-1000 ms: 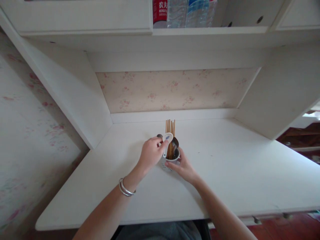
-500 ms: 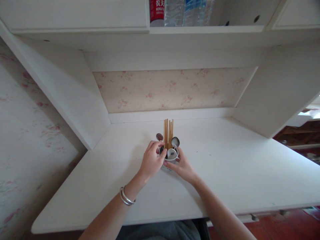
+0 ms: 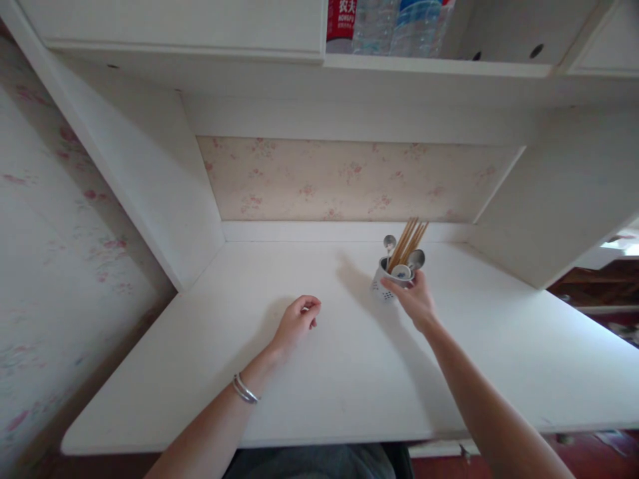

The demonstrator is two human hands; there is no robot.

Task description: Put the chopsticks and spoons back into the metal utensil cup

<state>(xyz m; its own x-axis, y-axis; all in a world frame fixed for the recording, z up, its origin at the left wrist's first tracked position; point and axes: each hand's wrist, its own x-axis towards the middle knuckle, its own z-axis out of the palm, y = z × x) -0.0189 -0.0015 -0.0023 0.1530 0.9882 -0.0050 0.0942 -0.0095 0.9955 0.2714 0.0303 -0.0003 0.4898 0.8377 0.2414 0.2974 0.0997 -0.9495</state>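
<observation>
My right hand [image 3: 417, 303] grips the rim of a white utensil holder [image 3: 383, 287] with small holes in its side. The holder leans to the right, and I cannot tell if its base touches the desk. Several wooden chopsticks [image 3: 408, 243] stand in it, along with a metal spoon [image 3: 389, 242] on the left, another metal spoon [image 3: 416, 259] on the right and a white spoon [image 3: 401, 271] in front. Low over the desk to the left, my left hand [image 3: 298, 320] has its fingers curled in, with nothing visible in them.
The white desk [image 3: 299, 392] has a side panel at each end and a flowered back wall [image 3: 319, 179]. Overhead, a shelf [image 3: 434, 63] holds clear plastic bottles [image 3: 374, 26] and a red-labelled bottle [image 3: 341, 23].
The utensil holder has moved right and back with my right hand on it, and now tilts. My left hand has let go of it and drawn apart to the left.
</observation>
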